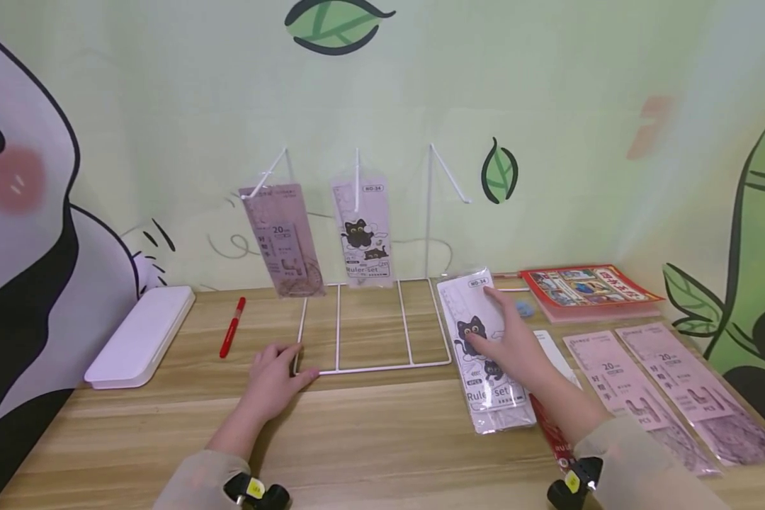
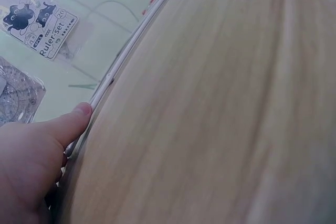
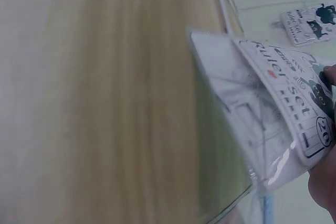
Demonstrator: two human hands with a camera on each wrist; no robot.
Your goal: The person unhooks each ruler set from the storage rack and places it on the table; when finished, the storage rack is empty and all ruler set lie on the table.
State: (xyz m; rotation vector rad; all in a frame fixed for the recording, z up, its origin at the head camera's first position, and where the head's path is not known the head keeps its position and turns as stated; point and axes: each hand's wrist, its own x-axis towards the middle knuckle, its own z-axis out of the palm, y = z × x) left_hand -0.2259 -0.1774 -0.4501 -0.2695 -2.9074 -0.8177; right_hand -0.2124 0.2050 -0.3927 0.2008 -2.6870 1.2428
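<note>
A right hand (image 1: 515,347) pinches a flat, white, cat-printed, clear-plastic ruler packet (image 1: 479,377), likely light, slick and best held by its edges, beside a white wire rack (image 1: 389,367) the left hand (image 1: 273,382) grips.

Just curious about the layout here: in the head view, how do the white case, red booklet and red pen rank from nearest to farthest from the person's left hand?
From the left hand:
1. Red pen: just beyond it, slightly left.
2. White case: farther out, on the left.
3. Red booklet: far off, at the back right.
</note>
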